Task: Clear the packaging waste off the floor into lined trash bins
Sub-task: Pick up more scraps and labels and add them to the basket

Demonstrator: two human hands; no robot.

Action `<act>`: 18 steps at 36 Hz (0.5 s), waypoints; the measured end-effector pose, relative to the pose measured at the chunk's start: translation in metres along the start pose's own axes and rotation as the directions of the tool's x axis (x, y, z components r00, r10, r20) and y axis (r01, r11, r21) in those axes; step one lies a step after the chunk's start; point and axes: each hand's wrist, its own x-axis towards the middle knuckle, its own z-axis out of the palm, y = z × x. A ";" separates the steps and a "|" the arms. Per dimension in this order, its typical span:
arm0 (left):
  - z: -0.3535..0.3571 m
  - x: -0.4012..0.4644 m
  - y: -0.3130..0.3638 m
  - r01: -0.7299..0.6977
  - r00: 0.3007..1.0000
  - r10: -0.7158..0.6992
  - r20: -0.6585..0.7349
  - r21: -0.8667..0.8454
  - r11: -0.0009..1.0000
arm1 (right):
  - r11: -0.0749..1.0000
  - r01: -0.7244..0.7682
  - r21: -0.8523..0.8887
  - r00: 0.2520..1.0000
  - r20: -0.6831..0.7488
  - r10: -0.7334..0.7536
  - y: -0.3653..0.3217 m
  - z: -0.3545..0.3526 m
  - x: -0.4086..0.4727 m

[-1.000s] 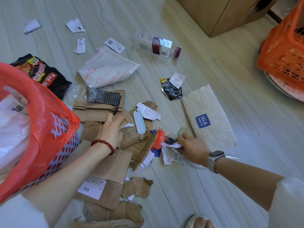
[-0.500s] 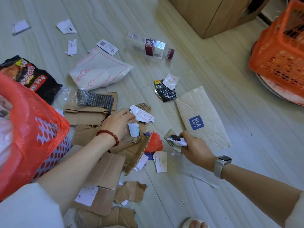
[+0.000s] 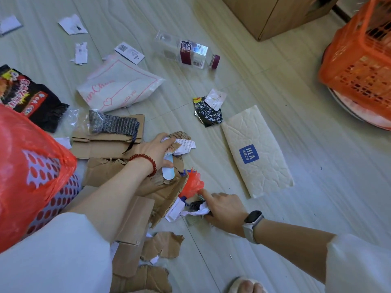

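Note:
My left hand (image 3: 156,150), with a red bead bracelet, holds a pale blue tag (image 3: 168,171) and pinches a printed paper slip (image 3: 184,145) over torn cardboard (image 3: 118,166). My right hand (image 3: 224,208), with a watch on the wrist, grips a wad of white and dark scraps (image 3: 197,208) low over the floor, its forefinger pointing at a red plastic scrap (image 3: 191,183). A perforated bin (image 3: 55,204) lined with a red bag (image 3: 27,166) stands at the left.
The floor holds a clear soda bottle (image 3: 188,52), a white pink-lined mailer (image 3: 118,87), a black noodle wrapper (image 3: 27,96), a white HLA pack (image 3: 257,152), a black foil scrap (image 3: 208,113) and paper bits. An orange basket (image 3: 359,60) is at right, a cardboard box (image 3: 273,11) behind.
My left hand picked up the blue tag and reached forward to the printed slip. My right hand lifted its scraps, then came back down and left toward the red plastic scrap.

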 end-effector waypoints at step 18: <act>0.022 -0.026 -0.001 -0.061 0.977 0.078 -0.200 0.088 0.994 | 0.970 0.151 -0.191 0.986 -0.047 -0.162 0.006 -0.003 -0.005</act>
